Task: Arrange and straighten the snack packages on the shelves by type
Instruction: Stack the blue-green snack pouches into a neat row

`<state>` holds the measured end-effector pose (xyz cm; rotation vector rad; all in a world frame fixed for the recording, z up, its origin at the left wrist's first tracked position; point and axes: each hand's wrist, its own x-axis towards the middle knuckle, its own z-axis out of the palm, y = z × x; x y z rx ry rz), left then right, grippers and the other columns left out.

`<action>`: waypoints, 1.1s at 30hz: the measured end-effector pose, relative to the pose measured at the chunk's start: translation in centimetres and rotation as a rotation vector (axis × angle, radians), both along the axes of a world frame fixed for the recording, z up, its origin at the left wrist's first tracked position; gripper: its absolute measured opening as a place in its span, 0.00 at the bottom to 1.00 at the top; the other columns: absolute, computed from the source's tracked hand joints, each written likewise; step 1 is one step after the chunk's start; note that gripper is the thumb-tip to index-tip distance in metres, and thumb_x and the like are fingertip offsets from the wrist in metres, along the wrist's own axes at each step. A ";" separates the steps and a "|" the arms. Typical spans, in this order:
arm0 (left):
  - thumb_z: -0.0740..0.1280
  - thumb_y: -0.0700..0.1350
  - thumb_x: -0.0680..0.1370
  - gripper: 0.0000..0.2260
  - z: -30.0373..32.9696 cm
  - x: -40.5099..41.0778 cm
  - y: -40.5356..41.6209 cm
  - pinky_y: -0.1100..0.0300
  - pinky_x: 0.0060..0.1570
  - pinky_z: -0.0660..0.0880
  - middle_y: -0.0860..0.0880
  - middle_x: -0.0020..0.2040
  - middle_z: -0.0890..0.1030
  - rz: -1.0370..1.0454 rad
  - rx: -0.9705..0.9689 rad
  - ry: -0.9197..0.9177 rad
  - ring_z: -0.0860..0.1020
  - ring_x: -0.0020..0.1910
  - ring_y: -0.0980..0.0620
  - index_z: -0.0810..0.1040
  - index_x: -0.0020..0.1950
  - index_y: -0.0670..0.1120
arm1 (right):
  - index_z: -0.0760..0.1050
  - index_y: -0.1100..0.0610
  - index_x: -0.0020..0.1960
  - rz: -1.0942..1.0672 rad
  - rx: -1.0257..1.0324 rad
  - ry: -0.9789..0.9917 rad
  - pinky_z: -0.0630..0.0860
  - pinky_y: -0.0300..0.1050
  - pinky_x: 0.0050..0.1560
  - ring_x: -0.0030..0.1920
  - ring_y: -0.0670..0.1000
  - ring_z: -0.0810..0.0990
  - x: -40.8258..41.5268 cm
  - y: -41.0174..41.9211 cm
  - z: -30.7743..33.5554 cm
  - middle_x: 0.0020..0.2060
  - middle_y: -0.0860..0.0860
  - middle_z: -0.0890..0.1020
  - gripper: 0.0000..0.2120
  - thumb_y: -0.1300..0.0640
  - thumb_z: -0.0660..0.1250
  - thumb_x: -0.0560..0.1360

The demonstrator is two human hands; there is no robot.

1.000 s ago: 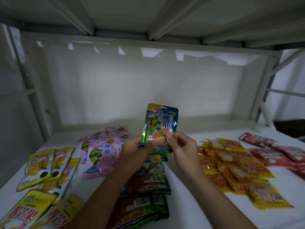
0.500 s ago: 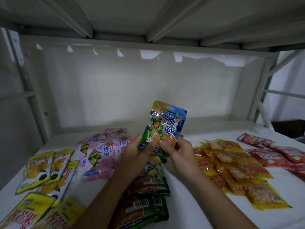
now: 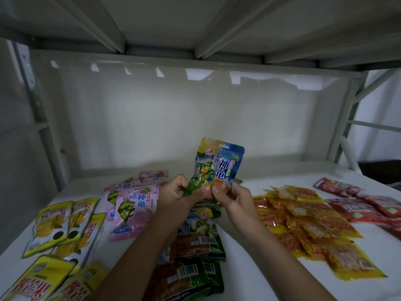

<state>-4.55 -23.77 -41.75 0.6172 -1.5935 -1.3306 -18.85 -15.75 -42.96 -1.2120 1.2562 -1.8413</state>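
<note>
A blue and green turtle snack pouch (image 3: pixel 217 166) stands upright above the shelf, tilted a little to the right. My left hand (image 3: pixel 178 196) pinches its lower left corner and my right hand (image 3: pixel 230 196) pinches its lower right corner. Under my hands lies a column of green pouches (image 3: pixel 199 246) with barcodes up. Pink turtle pouches (image 3: pixel 132 205) lie to the left, yellow pouches (image 3: pixel 58 224) at the far left.
Orange-yellow packets (image 3: pixel 303 224) spread on the right, red packets (image 3: pixel 368 207) at the far right. The white shelf board (image 3: pixel 249 268) ends at a back panel (image 3: pixel 195 118). Another shelf (image 3: pixel 195 22) hangs close overhead, with metal uprights (image 3: pixel 36 118) at both sides.
The pouch in my hands has tipped from upright to leaning right and turned slightly. Both hands keep their hold on its bottom edge.
</note>
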 end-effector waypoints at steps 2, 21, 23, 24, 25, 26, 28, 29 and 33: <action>0.78 0.40 0.75 0.20 0.1 -0.2 0.2 0.67 0.29 0.69 0.54 0.28 0.70 -0.009 0.016 0.018 0.68 0.28 0.58 0.67 0.35 0.45 | 0.81 0.62 0.59 0.006 0.010 0.052 0.77 0.31 0.42 0.45 0.42 0.86 -0.5 -0.2 0.0 0.44 0.46 0.89 0.08 0.64 0.68 0.81; 0.70 0.37 0.80 0.05 0.0 0.5 -0.2 0.55 0.47 0.84 0.42 0.50 0.88 -0.117 0.139 0.126 0.87 0.47 0.45 0.85 0.55 0.40 | 0.87 0.53 0.50 -0.025 -0.041 0.098 0.81 0.62 0.54 0.51 0.67 0.84 0.9 0.1 0.1 0.47 0.65 0.86 0.07 0.53 0.71 0.79; 0.70 0.38 0.80 0.05 0.2 0.3 -0.1 0.54 0.45 0.84 0.41 0.50 0.88 -0.112 0.178 0.160 0.87 0.46 0.44 0.85 0.54 0.40 | 0.86 0.58 0.53 -0.008 -0.028 0.089 0.83 0.60 0.54 0.51 0.65 0.86 1.1 0.1 0.2 0.48 0.62 0.87 0.07 0.57 0.71 0.79; 0.70 0.39 0.80 0.06 0.4 0.3 0.0 0.53 0.45 0.84 0.40 0.50 0.88 -0.128 0.208 0.185 0.87 0.46 0.43 0.85 0.55 0.40 | 0.85 0.61 0.55 0.015 -0.009 0.069 0.83 0.60 0.55 0.51 0.62 0.87 1.3 0.2 0.2 0.48 0.60 0.88 0.08 0.58 0.71 0.79; 0.70 0.40 0.80 0.08 0.5 0.4 0.0 0.51 0.47 0.84 0.39 0.51 0.88 -0.146 0.230 0.207 0.87 0.47 0.42 0.85 0.56 0.39 | 0.84 0.62 0.55 0.041 0.015 0.038 0.83 0.62 0.57 0.52 0.62 0.88 1.5 0.3 0.2 0.49 0.59 0.88 0.08 0.59 0.72 0.78; 0.71 0.40 0.80 0.09 0.6 0.4 -0.1 0.50 0.48 0.84 0.39 0.52 0.88 -0.156 0.237 0.221 0.87 0.48 0.41 0.84 0.57 0.39 | 0.84 0.62 0.55 0.060 0.028 0.028 0.82 0.65 0.59 0.52 0.62 0.88 1.5 0.4 0.1 0.50 0.60 0.88 0.09 0.59 0.73 0.77; 0.72 0.42 0.79 0.09 0.5 0.6 -0.4 0.46 0.51 0.84 0.38 0.52 0.87 -0.138 0.237 0.221 0.86 0.49 0.38 0.85 0.56 0.39 | 0.84 0.62 0.55 0.084 0.023 0.024 0.80 0.70 0.61 0.54 0.65 0.87 1.6 0.3 0.0 0.51 0.61 0.88 0.10 0.56 0.74 0.77; 0.72 0.42 0.79 0.08 0.4 0.7 -0.5 0.44 0.52 0.84 0.37 0.51 0.87 -0.126 0.235 0.213 0.86 0.49 0.36 0.85 0.55 0.39 | 0.84 0.62 0.56 0.110 0.007 0.013 0.79 0.71 0.61 0.54 0.67 0.86 1.7 0.3 0.0 0.52 0.63 0.87 0.11 0.55 0.74 0.79; 0.73 0.42 0.79 0.06 0.4 0.9 -0.6 0.45 0.49 0.84 0.37 0.50 0.87 -0.135 0.222 0.194 0.87 0.47 0.38 0.86 0.52 0.40 | 0.84 0.62 0.56 0.120 -0.037 -0.043 0.84 0.58 0.53 0.53 0.65 0.87 1.7 0.3 0.3 0.51 0.63 0.87 0.11 0.55 0.71 0.80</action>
